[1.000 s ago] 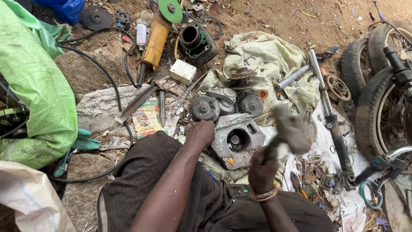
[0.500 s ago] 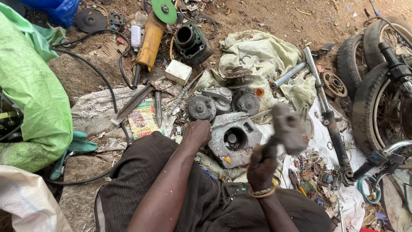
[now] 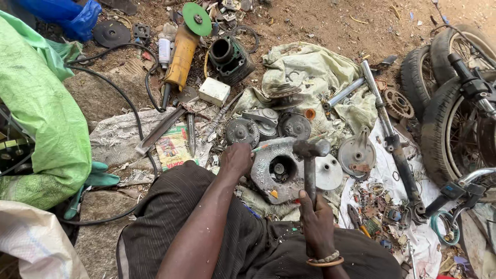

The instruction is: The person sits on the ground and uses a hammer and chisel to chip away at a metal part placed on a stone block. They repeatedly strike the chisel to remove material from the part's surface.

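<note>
Seeing both hands at lower centre of frame. Right hand is closed around the handle of a dark steel hammer, handle upright, head at the top, sitting just over the right edge of a round grey cast-metal engine cover. I can't tell whether the head touches the cover. Left hand rests on the cover's left rim, fingers curled down onto it; can't tell if it's a full grip or just pressing.

Engine cover lies on the ground at centre frame, just above my knee, with a dark round opening in its middle. A flat pale metal disc sits just beside it to the right, partly behind the hammer handle.

Around it:
- round dark clutch-type parts just above the cover, on a dirty pale cloth
- yellow-bodied angle grinder with green disc at upper centre-left, black cable looping off to the left
- dark finned engine cylinder just right of the grinder
- small white box below the cylinder
- long chrome fork tube running diagonally at right
- rusty sprocket just beside the tube's upper part
- motorcycle wheels with tyres at right edge
- green woven sack along the left edge
</note>
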